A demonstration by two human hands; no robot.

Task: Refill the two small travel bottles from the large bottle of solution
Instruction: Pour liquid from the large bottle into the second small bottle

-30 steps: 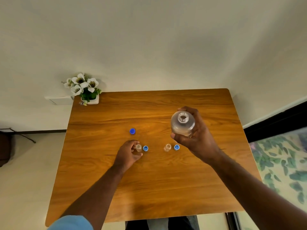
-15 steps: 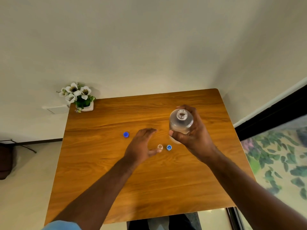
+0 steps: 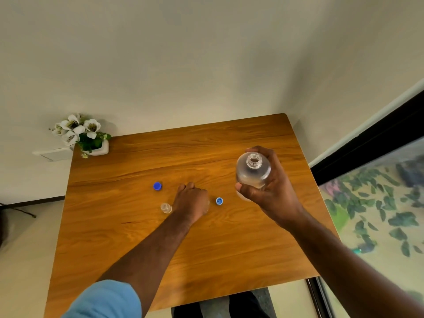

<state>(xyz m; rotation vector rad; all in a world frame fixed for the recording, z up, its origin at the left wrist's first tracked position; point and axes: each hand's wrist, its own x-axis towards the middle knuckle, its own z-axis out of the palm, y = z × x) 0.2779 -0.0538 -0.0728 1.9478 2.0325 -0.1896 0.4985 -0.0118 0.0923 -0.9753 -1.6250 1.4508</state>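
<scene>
A wooden surface (image 3: 128, 235) stands pushed into the corner of a pale-walled room, with a leaf-patterned panel running along its right side. At its far left corner sits a small white pot of white flowers (image 3: 81, 134). Left of the middle of the surface lies a dark blue cap (image 3: 157, 186), and nearer the front from it stands a small clear travel bottle (image 3: 166, 207), uncapped and upright. Just beside that bottle on the right, the person's left hand (image 3: 191, 203) rests low at the middle of the surface, knuckles up and fingers curled under; something clear shows faintly at its right edge, but I cannot tell what, if anything, they hold. To the right of the hand a lighter blue cap (image 3: 219, 201) lies open side up. Further right, above the surface and toward its right edge, the right hand (image 3: 267, 193) grips the large frosted bottle (image 3: 252, 172) around its lower body, fingers wrapped behind and thumb across the front, the open threaded neck facing upward.
</scene>
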